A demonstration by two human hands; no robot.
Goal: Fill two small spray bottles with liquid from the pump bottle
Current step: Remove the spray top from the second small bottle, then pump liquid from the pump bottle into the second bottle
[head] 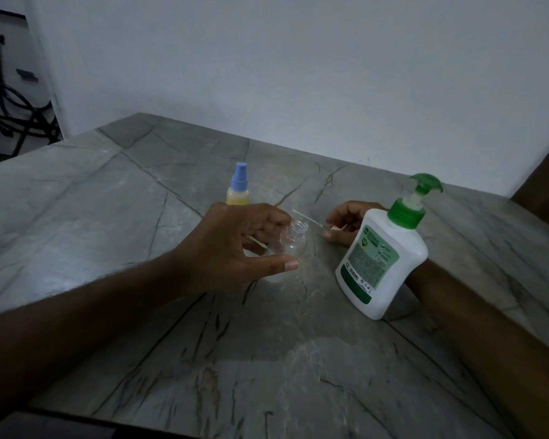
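My left hand (235, 245) grips a small clear spray bottle (293, 240) that stands uncapped on the table, its mouth open at the top. Behind the pump bottle, my right hand (346, 221) pinches a spray head whose thin dip tube (306, 218) points toward the clear bottle's mouth; the cap itself is mostly hidden in the fingers. A second small spray bottle (237, 190) with a blue spray cap and yellow liquid stands just behind my left hand. The white pump bottle (384, 258) with a green pump stands to the right, in front of my right wrist.
The grey veined stone table (140, 217) meets a pale wall at its far edge. Dark cables and a stand (10, 115) are at the far left beyond the table. A brown surface (542, 185) shows at the right edge.
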